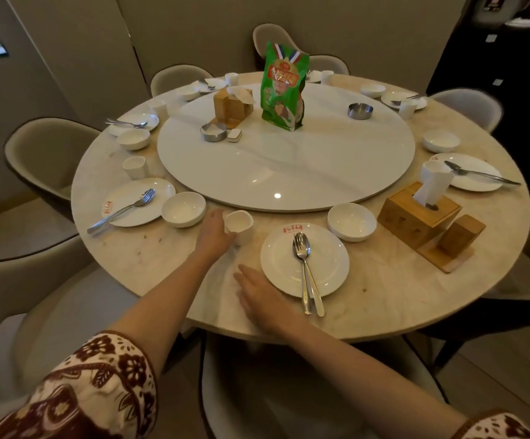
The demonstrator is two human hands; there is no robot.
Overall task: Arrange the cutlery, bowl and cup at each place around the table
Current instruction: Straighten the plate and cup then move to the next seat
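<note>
While the left hand (214, 234) closed around the side of a small white cup (240, 225), the cup stood upright on the round marble table (149, 251), just left of the nearest white plate (305, 259) and close to the edge of the white turntable (286, 153). The right hand (262, 296) lay flat and open on the tabletop, holding nothing, its fingers touching the plate's left rim. A fork (301, 264) and a spoon (309, 270) lay side by side on that plate, handles toward the person. A white bowl (351, 221) sat just beyond the plate to the right, near a wooden tissue box (418, 217). Further left, another plate (138, 201) carried 1 fork, with a second bowl (184, 209) beside it. A green bag (284, 87) stood upright on the turntable.
</note>
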